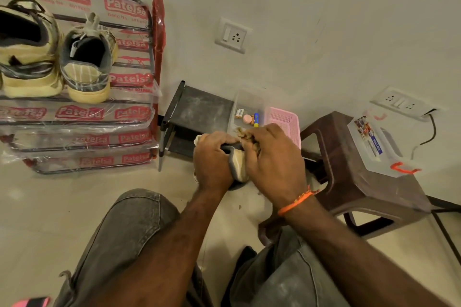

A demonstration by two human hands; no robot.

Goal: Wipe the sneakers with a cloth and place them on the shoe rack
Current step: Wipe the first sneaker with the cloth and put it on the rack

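My left hand grips a grey and cream sneaker held low over the floor in front of me. My right hand presses a crumpled brownish cloth against the sneaker's top; most of the cloth and shoe is hidden by my hands. The plastic-wrapped shoe rack stands at the left. Two sneakers sit on its top shelf: a cream and dark one at far left and a grey and cream one beside it.
A dark low stand sits beyond my hands, next to a clear box with batteries and a pink basket. A brown plastic stool at the right carries a clear lidded container. My knees fill the foreground.
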